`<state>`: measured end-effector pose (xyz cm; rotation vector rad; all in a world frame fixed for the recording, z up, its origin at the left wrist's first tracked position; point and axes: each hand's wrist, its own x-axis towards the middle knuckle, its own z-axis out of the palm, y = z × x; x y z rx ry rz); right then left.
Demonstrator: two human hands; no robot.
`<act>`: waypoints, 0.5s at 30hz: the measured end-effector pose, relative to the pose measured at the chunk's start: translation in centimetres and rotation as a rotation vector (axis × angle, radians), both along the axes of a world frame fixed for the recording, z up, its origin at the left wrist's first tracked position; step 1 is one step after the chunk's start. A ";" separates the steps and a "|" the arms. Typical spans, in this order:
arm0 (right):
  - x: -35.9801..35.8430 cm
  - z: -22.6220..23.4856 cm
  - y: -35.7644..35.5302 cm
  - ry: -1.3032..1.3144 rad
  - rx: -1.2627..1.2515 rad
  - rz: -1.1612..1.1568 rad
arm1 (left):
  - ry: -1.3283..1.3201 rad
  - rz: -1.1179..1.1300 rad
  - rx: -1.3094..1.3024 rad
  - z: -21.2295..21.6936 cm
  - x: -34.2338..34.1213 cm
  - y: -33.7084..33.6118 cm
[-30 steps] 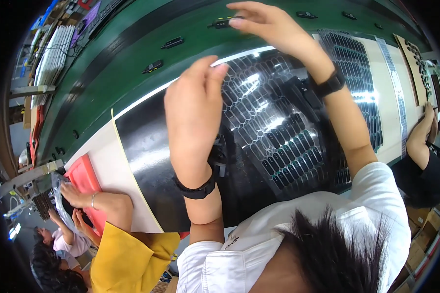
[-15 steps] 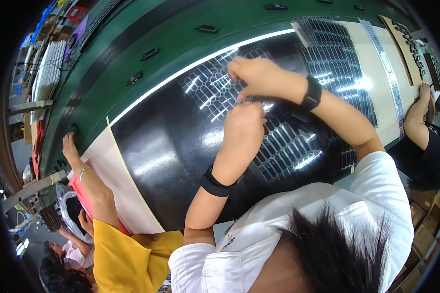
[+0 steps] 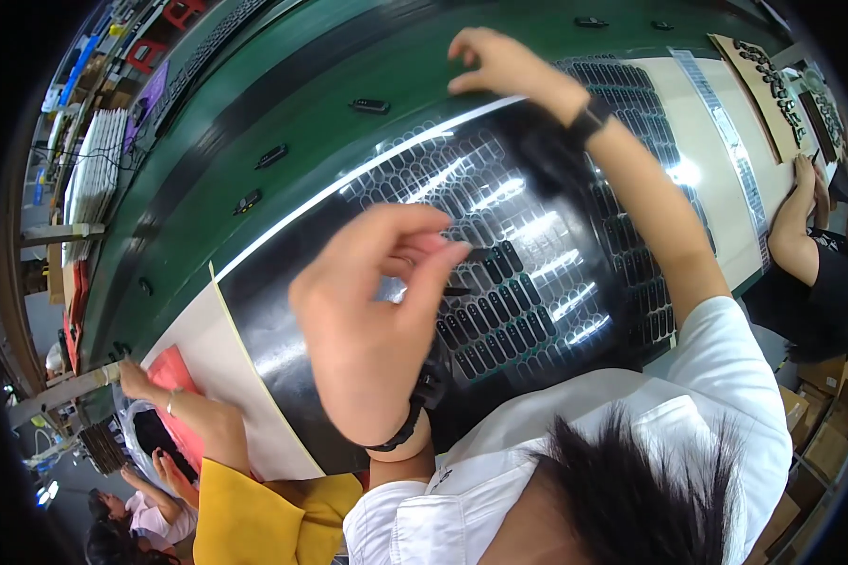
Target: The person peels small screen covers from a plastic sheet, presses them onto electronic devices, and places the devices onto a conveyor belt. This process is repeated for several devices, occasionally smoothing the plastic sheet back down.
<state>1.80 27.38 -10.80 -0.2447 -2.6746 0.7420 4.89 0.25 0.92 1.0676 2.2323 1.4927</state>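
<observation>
My left hand (image 3: 363,315) is raised over the black work surface, thumb and fingertips drawn together in a pinch. A small dark strip shows by the thumb, but whether it is held I cannot make out. Beneath and beyond that hand lies a clear sheet with rows of elongated oval pieces (image 3: 504,315), some dark. My right hand (image 3: 504,64) is stretched out over the near side of the green conveyor belt (image 3: 325,71), its fingers bent and apart with nothing visible in them. Both wrists wear black bands.
Small black devices (image 3: 369,105) sit spaced along the belt. More oval-piece sheets (image 3: 622,94) lie to the right, past them a brown tray (image 3: 758,94) of dark parts. A co-worker in a yellow top (image 3: 254,513) is at the left, another person's arm (image 3: 793,231) at the far right.
My hands have moved apart: the right reached out to the belt, the left drew back and rose nearer. Devices on the belt have shifted left. The yellow-clad co-worker's arm has come back from the belt.
</observation>
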 end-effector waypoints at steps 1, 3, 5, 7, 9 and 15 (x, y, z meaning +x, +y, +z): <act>-0.8 -0.9 1.9 0.029 0.056 -0.082 | -0.018 0.034 0.029 0.3 -0.4 -0.1; -2.0 -2.6 4.7 0.060 0.123 -0.167 | -0.058 0.099 0.092 0.7 -1.2 -0.1; -2.6 -3.9 6.6 -0.162 0.136 -0.220 | -0.050 0.089 0.117 0.5 -1.5 -0.1; -3.3 -3.8 6.9 -0.271 0.147 -0.234 | -0.029 0.091 0.147 0.5 -1.9 -0.4; -3.6 -2.4 3.7 -0.117 -0.024 -0.087 | -0.061 0.131 0.175 0.5 -2.6 -1.0; 0.3 5.4 -6.5 0.111 -0.717 0.260 | -0.206 0.211 0.378 1.3 -2.9 -1.0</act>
